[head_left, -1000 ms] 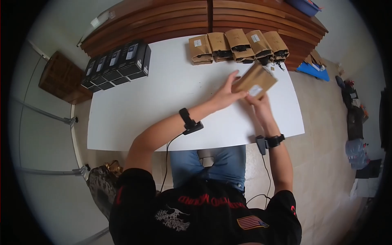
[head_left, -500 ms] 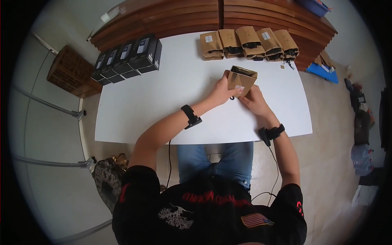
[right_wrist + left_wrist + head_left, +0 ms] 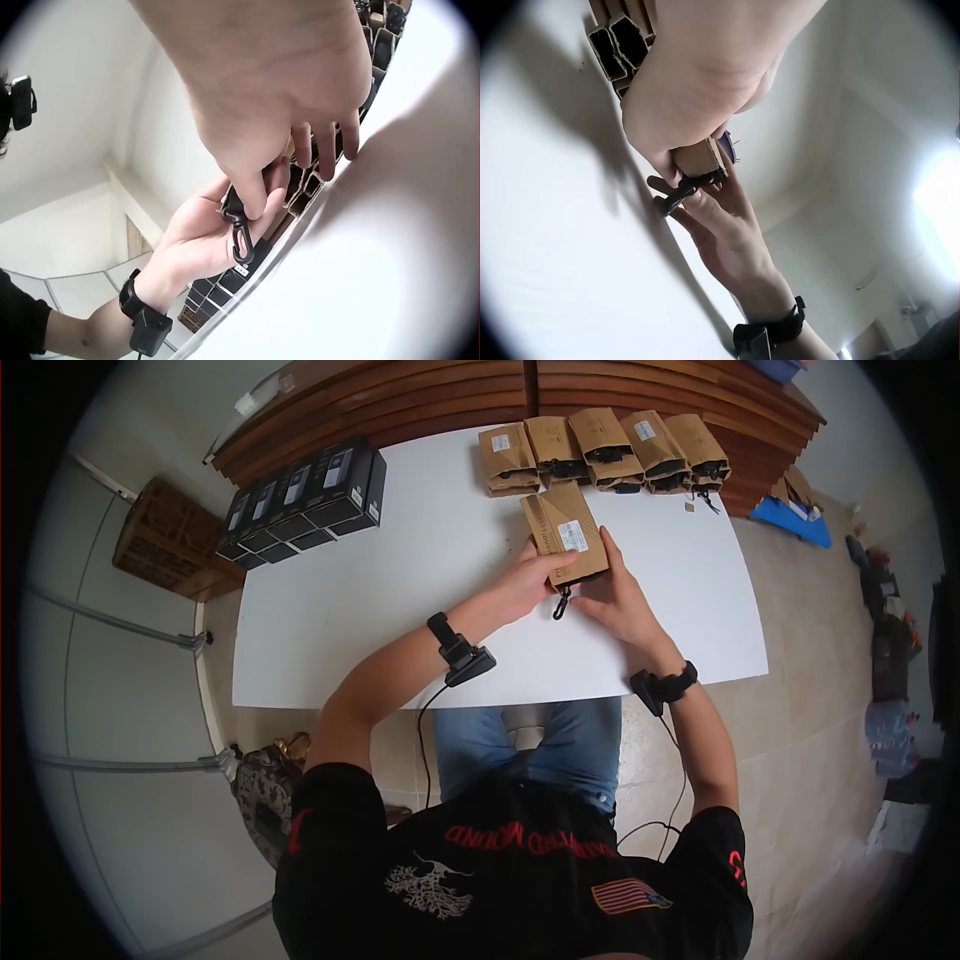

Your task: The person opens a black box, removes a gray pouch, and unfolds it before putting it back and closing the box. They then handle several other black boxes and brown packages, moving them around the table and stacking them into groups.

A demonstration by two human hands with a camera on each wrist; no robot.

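A brown cardboard box [image 3: 560, 520] with a white label is held tilted above the white table [image 3: 400, 620], its open end toward the person. My left hand [image 3: 522, 586] grips it from the left, thumb across the front near the label. A black plastic snap hook [image 3: 241, 241] on a short strap hangs out of the open end. At the box's lower right is my right hand [image 3: 632, 608], its index finger straight along the side. In the right wrist view that hand's thumb [image 3: 251, 196] presses on the black strap above the hook, its other fingers extended.
Along the back right stands a row of several similar brown boxes [image 3: 605, 442] with black contents showing. Several black printed boxes [image 3: 310, 510] are stacked at the back left. A small brown scrap [image 3: 689, 507] lies near the right back edge.
The box has turned so its open end, first facing away, now points toward the person and the label shows upright. The right hand has shifted from underneath to the box's right side.
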